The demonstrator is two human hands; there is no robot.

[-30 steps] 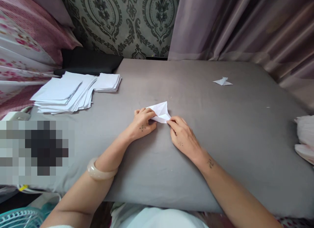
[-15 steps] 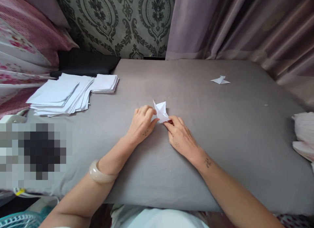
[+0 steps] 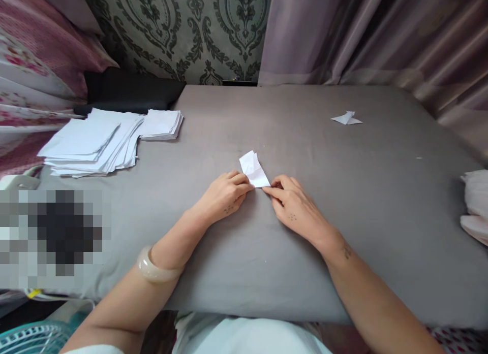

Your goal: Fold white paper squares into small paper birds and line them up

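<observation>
Evidently we are at a folding step, with a small white folded paper at the middle of the grey-covered bench, straight in front of us. Its upper part stands in short points and its near edge runs between our two hands. Our left hand grasps the near left edge, thumb in front and the other fingers curled behind; our right hand pinches the near right corner between thumb and forefinger. We judge that a clean crease calls for the corners to be kept lined up and pressed flat, with a light touch, since thin paper could slip askew or wrinkle.

Farther off to the right lies a finished-looking folded piece, well apart from our hands. Off to the left are a large paper stack and, just beside it, a smaller paper stack, both loose on the bench rather than in any container. At the lower left we see a teal slatted object; whether it is a basket, and what it might hold, we cannot tell.
</observation>
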